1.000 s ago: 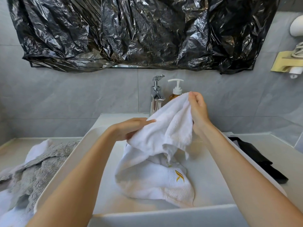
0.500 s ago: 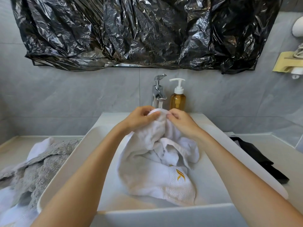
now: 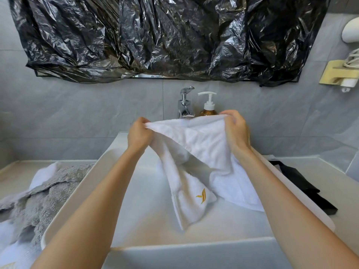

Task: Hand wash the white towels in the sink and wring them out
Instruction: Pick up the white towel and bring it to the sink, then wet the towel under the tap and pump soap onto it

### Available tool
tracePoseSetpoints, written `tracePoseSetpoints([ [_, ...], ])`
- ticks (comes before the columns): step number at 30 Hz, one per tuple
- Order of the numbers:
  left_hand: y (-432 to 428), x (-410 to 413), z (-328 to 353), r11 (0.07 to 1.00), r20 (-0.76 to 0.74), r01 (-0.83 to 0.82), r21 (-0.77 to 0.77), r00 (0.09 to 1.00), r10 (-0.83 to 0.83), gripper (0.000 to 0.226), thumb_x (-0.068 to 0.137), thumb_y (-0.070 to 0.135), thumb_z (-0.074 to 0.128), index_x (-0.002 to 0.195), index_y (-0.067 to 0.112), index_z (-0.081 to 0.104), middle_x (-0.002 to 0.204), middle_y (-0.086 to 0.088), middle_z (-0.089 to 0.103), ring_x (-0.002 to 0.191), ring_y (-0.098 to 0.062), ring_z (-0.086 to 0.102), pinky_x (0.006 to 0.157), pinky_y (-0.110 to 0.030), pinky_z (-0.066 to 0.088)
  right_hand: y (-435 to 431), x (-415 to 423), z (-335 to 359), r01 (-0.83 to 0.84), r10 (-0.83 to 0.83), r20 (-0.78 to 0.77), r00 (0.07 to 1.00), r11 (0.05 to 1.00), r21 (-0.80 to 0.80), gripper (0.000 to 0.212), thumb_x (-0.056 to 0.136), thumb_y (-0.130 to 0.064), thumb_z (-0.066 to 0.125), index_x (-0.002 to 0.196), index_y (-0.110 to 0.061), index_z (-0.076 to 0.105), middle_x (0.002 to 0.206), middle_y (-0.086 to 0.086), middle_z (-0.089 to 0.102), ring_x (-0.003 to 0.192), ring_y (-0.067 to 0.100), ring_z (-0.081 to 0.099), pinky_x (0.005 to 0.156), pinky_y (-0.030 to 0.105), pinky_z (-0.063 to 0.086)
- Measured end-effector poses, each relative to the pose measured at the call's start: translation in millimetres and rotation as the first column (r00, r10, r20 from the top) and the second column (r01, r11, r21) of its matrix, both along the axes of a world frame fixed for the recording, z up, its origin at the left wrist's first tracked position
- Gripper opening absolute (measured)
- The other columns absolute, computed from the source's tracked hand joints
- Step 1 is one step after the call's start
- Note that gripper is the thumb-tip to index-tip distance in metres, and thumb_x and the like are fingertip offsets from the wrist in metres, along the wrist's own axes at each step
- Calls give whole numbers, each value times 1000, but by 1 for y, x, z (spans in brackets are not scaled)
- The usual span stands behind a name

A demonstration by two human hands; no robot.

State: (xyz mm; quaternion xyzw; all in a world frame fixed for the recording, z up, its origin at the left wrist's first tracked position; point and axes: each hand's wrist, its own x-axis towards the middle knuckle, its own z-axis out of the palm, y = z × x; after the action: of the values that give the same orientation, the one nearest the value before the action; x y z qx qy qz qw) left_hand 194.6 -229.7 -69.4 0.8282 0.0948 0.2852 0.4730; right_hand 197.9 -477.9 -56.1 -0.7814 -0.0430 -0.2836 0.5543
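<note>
Over the sink, both hands hold one white towel stretched by its top edge: the left hand pinches one corner with curled fingers, the right hand grips the other. The rest of the towel hangs down, and its lower end with the gold logo lies on the basin floor. This looks like the spreading-out step before washing; the towel seems dry, though that is hard to tell from here, and no water runs from the tap. Next it likely needs lowering under the tap, wetting, and soap from the pump bottle. On the pale counter to the left lies a heap of grey and white towels; a black cloth lies to the right. Grey tiles line the wall, and a black plastic sheet covers the mirror.
</note>
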Motion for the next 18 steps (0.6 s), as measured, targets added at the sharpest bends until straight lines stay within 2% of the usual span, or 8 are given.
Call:
tracePoseSetpoints([
  [3, 2, 3, 1, 947, 139, 89, -309, 989, -48, 22, 86, -3, 50, 99, 13, 56, 90, -3, 61, 89, -25, 58, 69, -32, 48, 5, -2, -7, -110, 53, -197, 979, 951, -290, 37, 71, -60, 68, 89, -28, 59, 94, -6, 64, 91, 16, 59, 79, 35, 48],
  [9, -9, -13, 28, 775, 460, 408, -484, 871, -171, 31, 63, 9, 49, 89, 19, 63, 84, 2, 62, 76, -12, 56, 65, -18, 47, 11, -7, -1, -86, 76, -52, 996, 972, -220, 32, 90, -24, 59, 66, -22, 38, 68, -4, 46, 63, 14, 43, 51, 24, 29],
  [11, -4, -12, 22, 846, 336, 438, -304, 880, -335, 39, 63, 9, 52, 98, 19, 65, 86, -2, 62, 81, -17, 56, 67, -16, 47, 12, -8, -2, -40, 38, -16, 999, 966, -257, 28, 88, -9, 51, 70, -21, 35, 66, -4, 45, 64, 18, 41, 49, 26, 26],
  [12, 2, -12, 17, 844, 153, 512, -160, 857, -491, 42, 63, 11, 58, 104, 20, 66, 89, -5, 64, 87, -19, 57, 72, -18, 49, 11, -8, -4, 6, -7, -1, 1000, 958, -288, 23, 86, -3, 48, 73, -19, 35, 68, -1, 46, 67, 23, 41, 49, 29, 26],
  [14, 11, -20, 11, 679, -335, 733, -37, 631, -700, 53, 67, 25, 74, 119, 28, 66, 105, -6, 65, 100, -17, 60, 92, -28, 51, 7, -9, -7, 103, -110, -1, 994, 938, -330, 17, 85, -2, 45, 84, -15, 36, 79, 6, 50, 74, 29, 42, 54, 35, 27],
  [15, 11, -24, 11, 608, -450, 789, -92, 512, -732, 57, 71, 32, 77, 126, 34, 63, 111, 0, 64, 108, -11, 59, 98, -31, 49, 4, -9, -7, 159, -172, -9, 985, 930, -331, 16, 87, -2, 45, 88, -15, 35, 85, 8, 51, 76, 30, 43, 57, 34, 29],
  [16, 7, -27, 12, 588, -459, 793, -158, 468, -755, 56, 77, 38, 76, 130, 36, 59, 116, 8, 63, 115, -5, 56, 101, -33, 46, 1, -8, -8, 212, -230, -18, 973, 924, -318, 17, 89, -2, 45, 91, -14, 34, 90, 10, 52, 77, 29, 44, 60, 33, 31],
  [18, -4, -27, 9, 669, -361, 712, -213, 579, -731, 50, 88, 47, 65, 135, 33, 54, 134, 15, 55, 130, -5, 45, 109, -37, 39, -5, -9, -9, 280, -296, -14, 955, 914, -292, 22, 87, 2, 46, 98, -13, 36, 97, 9, 53, 81, 29, 47, 62, 33, 33],
])
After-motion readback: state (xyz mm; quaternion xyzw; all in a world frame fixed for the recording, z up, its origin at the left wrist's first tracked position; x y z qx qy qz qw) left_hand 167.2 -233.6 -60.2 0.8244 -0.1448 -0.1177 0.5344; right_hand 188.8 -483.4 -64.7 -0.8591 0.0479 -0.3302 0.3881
